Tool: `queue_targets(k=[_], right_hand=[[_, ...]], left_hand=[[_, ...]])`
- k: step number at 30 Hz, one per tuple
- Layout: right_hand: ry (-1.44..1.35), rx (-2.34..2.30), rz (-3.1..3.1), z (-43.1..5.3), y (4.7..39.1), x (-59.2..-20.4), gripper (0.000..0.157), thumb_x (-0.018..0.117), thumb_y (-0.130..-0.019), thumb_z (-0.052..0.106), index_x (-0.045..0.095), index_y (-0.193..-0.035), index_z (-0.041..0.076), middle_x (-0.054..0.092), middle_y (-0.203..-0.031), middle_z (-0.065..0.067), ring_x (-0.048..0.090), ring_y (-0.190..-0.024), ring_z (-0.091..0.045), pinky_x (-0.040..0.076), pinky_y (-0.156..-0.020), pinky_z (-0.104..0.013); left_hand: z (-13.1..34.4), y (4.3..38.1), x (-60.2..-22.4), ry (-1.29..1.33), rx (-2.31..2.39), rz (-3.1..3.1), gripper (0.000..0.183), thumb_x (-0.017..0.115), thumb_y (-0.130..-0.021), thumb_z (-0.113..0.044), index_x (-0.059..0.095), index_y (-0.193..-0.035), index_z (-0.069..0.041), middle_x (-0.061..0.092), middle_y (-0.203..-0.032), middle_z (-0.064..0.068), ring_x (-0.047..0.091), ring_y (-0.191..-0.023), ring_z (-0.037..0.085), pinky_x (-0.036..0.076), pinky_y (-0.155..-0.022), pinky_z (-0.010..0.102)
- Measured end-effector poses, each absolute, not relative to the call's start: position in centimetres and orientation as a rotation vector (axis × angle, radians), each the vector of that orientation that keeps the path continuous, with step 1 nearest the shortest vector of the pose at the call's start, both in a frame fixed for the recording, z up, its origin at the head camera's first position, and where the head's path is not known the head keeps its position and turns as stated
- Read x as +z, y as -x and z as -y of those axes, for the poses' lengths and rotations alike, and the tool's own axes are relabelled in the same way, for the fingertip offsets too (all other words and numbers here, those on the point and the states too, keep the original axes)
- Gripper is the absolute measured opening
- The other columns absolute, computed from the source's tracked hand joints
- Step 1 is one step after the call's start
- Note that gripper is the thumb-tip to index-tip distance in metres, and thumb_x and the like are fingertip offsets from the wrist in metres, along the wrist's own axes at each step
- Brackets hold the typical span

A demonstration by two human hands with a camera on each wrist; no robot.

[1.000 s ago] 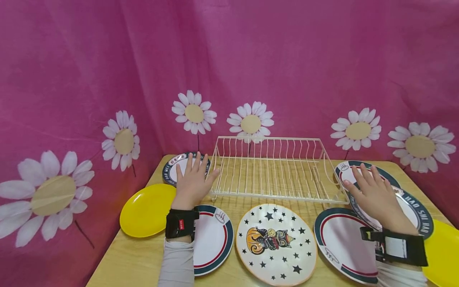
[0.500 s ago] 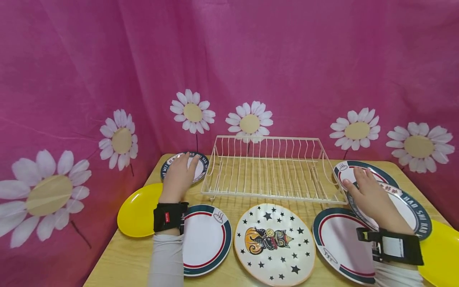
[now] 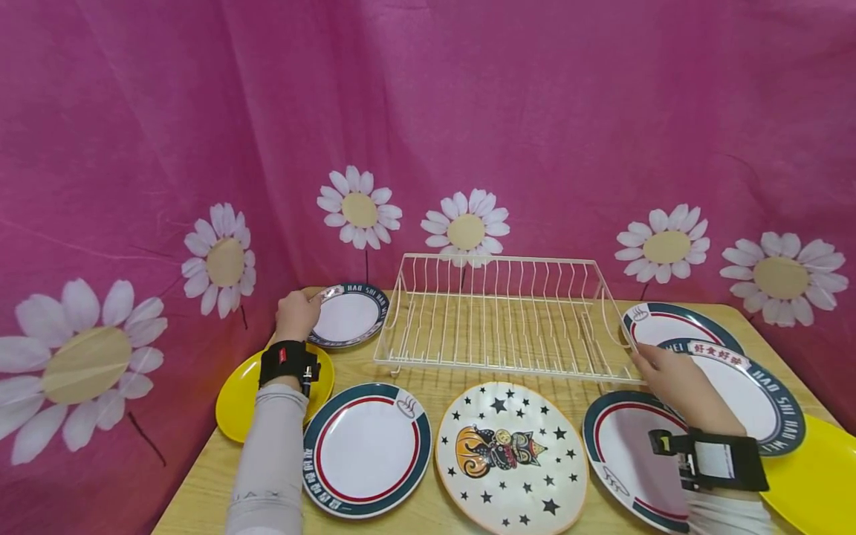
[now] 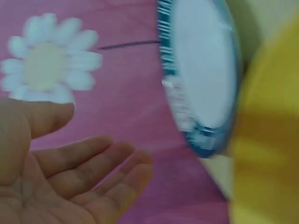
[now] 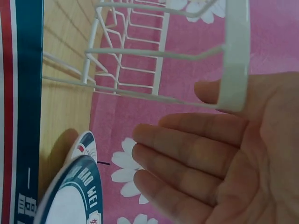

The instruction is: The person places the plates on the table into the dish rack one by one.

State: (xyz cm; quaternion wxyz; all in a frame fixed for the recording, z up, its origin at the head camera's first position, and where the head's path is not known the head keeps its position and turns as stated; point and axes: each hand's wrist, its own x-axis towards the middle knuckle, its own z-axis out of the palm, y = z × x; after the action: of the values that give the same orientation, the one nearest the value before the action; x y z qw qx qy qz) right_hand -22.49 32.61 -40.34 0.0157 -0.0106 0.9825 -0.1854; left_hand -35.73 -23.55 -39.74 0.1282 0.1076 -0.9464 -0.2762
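A white wire dish rack (image 3: 495,364) stands at the back middle of the table. My left hand (image 3: 297,316) is by the left edge of a small plate with a dark lettered rim (image 3: 348,316). In the left wrist view its fingers (image 4: 88,172) are loosely bent, apart from the plate, with nothing between them. My right hand (image 3: 685,383) is at the rack's front right corner. In the right wrist view the thumb passes behind the corner rail (image 5: 235,56), while the other fingers (image 5: 187,144) extend loosely below it. Whether the thumb touches the rail is unclear.
A yellow plate (image 3: 234,401) lies under the left forearm, another (image 3: 816,475) at far right. Along the front are a dark-rimmed plate (image 3: 368,453), a cat-and-stars plate (image 3: 511,490) and another dark-rimmed plate (image 3: 635,446). Two plates (image 3: 742,394) overlap at right. A pink curtain (image 3: 535,134) hangs behind.
My left hand has moved left and off the small plate's middle to its left edge. The right hand has shifted slightly left and down, to the rack's corner. The rack stays in place.
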Motion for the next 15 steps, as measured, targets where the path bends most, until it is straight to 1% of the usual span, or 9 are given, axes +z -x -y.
queue_targets(k=[1,3,5,9,12,15], right_hand=[[0.042,-0.587,-3.060,-32.5,22.6,-40.3,0.050,0.044,-0.102,0.030,0.049,-0.131,-0.011,0.065,-0.104,-0.030,0.062,-0.086,-0.039,0.053,-0.080,-0.053],[0.048,-0.602,-3.063,-32.4,22.6,-40.3,0.044,0.045,-0.101,0.027,0.053,-0.124,-0.009,0.066,-0.089,-0.020,0.059,-0.075,-0.028,0.053,-0.071,-0.044],[0.051,-0.598,-3.063,-32.3,22.7,-40.4,0.039,0.044,-0.101,0.024,0.055,-0.117,-0.009,0.062,-0.079,-0.011,0.055,-0.070,-0.021,0.049,-0.066,-0.038],[0.058,-0.571,-3.064,-32.4,22.7,-40.7,0.036,0.045,-0.100,0.021,0.056,-0.115,-0.009,0.061,-0.076,-0.008,0.054,-0.068,-0.019,0.049,-0.065,-0.036],[0.065,-0.562,-3.077,-32.3,22.7,-40.8,0.034,0.045,-0.100,0.020,0.056,-0.114,-0.009,0.060,-0.075,-0.008,0.054,-0.067,-0.019,0.048,-0.065,-0.037],[0.059,-0.562,-3.082,-32.2,22.8,-40.8,0.034,0.045,-0.100,0.020,0.056,-0.114,-0.009,0.060,-0.076,-0.009,0.054,-0.068,-0.020,0.049,-0.065,-0.037]], left_hand=[[24.0,36.1,-40.3,-0.324,-0.790,2.736,0.038,0.048,-0.098,-0.024,0.067,-0.102,0.008,0.066,-0.098,0.027,0.061,-0.095,0.043,0.048,-0.085,0.051],[24.7,36.7,-41.5,-0.366,-0.765,2.718,0.033,0.049,-0.095,-0.017,0.066,-0.095,0.011,0.065,-0.093,0.027,0.062,-0.091,0.043,0.050,-0.082,0.051],[25.2,37.1,-42.5,-0.423,-0.776,2.715,0.032,0.049,-0.094,-0.013,0.066,-0.097,0.013,0.066,-0.094,0.029,0.063,-0.092,0.044,0.051,-0.084,0.051],[26.0,37.6,-44.1,-0.548,-0.812,2.748,0.034,0.050,-0.091,-0.011,0.064,-0.108,0.016,0.066,-0.105,0.032,0.063,-0.097,0.045,0.051,-0.091,0.051],[26.5,38.1,-44.8,-0.590,-0.811,2.772,0.036,0.051,-0.088,-0.009,0.063,-0.110,0.016,0.064,-0.111,0.034,0.062,-0.102,0.047,0.049,-0.095,0.053],[26.9,38.8,-45.3,-0.609,-0.795,2.788,0.036,0.051,-0.088,-0.009,0.063,-0.110,0.016,0.064,-0.112,0.034,0.062,-0.104,0.047,0.049,-0.095,0.053]])
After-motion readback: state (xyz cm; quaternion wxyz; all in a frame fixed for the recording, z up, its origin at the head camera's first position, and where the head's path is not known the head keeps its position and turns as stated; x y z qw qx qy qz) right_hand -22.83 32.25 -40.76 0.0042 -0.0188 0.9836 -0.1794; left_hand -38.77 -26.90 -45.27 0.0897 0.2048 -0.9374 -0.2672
